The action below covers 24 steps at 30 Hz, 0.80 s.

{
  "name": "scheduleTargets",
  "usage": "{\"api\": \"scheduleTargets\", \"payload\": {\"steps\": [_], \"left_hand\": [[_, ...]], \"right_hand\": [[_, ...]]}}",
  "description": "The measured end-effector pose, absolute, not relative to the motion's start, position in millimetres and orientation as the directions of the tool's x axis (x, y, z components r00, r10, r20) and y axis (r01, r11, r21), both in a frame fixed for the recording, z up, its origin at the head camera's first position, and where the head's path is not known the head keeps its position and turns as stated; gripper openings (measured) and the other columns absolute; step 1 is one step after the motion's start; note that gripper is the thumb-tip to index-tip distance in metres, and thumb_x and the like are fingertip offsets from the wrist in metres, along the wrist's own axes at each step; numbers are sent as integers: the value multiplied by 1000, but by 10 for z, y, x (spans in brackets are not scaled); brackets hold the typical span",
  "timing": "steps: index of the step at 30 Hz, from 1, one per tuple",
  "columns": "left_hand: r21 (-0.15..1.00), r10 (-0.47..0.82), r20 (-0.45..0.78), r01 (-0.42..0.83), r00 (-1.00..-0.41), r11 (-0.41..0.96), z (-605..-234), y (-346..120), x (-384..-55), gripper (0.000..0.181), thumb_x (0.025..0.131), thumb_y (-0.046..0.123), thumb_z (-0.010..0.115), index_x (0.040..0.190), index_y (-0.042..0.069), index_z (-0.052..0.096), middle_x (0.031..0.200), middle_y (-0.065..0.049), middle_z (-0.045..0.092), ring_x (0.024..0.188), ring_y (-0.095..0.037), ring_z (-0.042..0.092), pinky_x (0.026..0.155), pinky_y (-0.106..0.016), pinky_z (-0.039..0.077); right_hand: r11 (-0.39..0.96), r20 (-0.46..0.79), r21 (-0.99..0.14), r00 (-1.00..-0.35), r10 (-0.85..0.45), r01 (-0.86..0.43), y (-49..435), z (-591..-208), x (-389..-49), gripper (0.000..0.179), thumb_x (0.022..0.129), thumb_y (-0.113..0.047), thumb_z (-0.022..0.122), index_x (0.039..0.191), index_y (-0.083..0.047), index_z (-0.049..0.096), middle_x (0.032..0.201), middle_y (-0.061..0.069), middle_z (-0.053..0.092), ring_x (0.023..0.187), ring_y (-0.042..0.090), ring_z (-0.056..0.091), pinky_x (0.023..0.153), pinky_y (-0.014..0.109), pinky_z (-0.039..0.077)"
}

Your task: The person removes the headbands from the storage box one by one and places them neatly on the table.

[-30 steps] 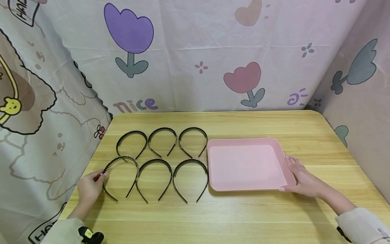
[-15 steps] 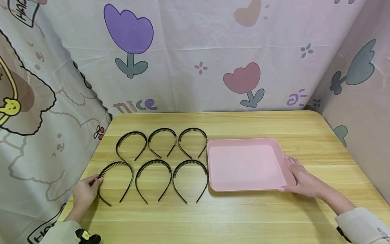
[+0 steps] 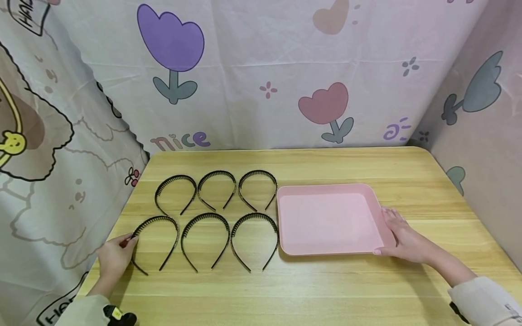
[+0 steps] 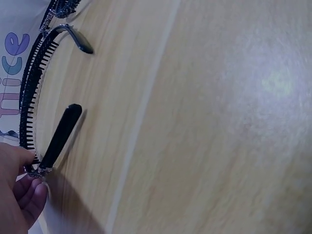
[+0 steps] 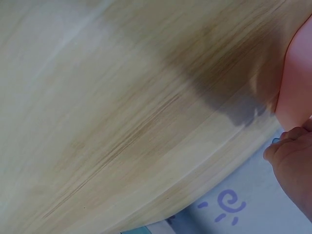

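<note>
In the head view my left hand [image 3: 113, 258] pinches the left side of a black toothed headband [image 3: 157, 218], the leftmost of the near row. The left wrist view shows thumb and fingers on that headband [image 4: 29, 105], its two tips pointing over the table. Two other headbands, a middle one [image 3: 205, 215] and a right one [image 3: 255, 215], complete this row. My right hand [image 3: 409, 242] rests against the right side of a pink rectangular tray [image 3: 326, 219], fingers extended along its wall and thumb at the near corner. Nothing lies in the tray.
Behind the near row lie three more black headbands: one at left [image 3: 178, 177], one in the middle [image 3: 217, 173], one at right [image 3: 258, 172], close to the tray. All lie on a wooden table [image 3: 285, 294]. A patterned curtain [image 3: 244, 68] hangs behind and at both sides.
My left hand has shifted the held headband left and slightly nearer, apart from its neighbour and the one behind; it has been almost still since half a second ago. Right hand and tray have stayed put.
</note>
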<state>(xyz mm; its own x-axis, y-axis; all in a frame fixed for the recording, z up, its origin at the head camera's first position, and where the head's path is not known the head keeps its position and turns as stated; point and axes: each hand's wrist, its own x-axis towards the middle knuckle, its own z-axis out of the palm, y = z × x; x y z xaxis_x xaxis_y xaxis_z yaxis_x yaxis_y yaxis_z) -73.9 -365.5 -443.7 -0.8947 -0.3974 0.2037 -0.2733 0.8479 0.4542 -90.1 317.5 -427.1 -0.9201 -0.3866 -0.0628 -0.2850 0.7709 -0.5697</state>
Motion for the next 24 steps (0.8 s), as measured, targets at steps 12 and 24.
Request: {"api": "scheduleTargets", "payload": {"steps": [12,24], "left_hand": [[461,-394,226,-259,-891,849,-4450,-3647,-694,24,82,6,65,94,-15,65,77,-28,65,61,-34,60,61,-41,44],[630,-463,256,-217,-849,746,-4276,-3333,-800,39,88,11,57,117,-15,53,117,-36,48,104,-49,46,84,-59,39]], "right_hand": [[757,-80,-588,-910,-406,-286,3166,-4253,-919,109,72,-32,77,140,17,8,145,41,7,135,55,0,113,27,-15],[769,-84,-581,-920,-383,-267,3116,-4152,-974,107,78,-32,71,141,16,-1,146,41,-2,136,51,-7,114,44,-13]]}}
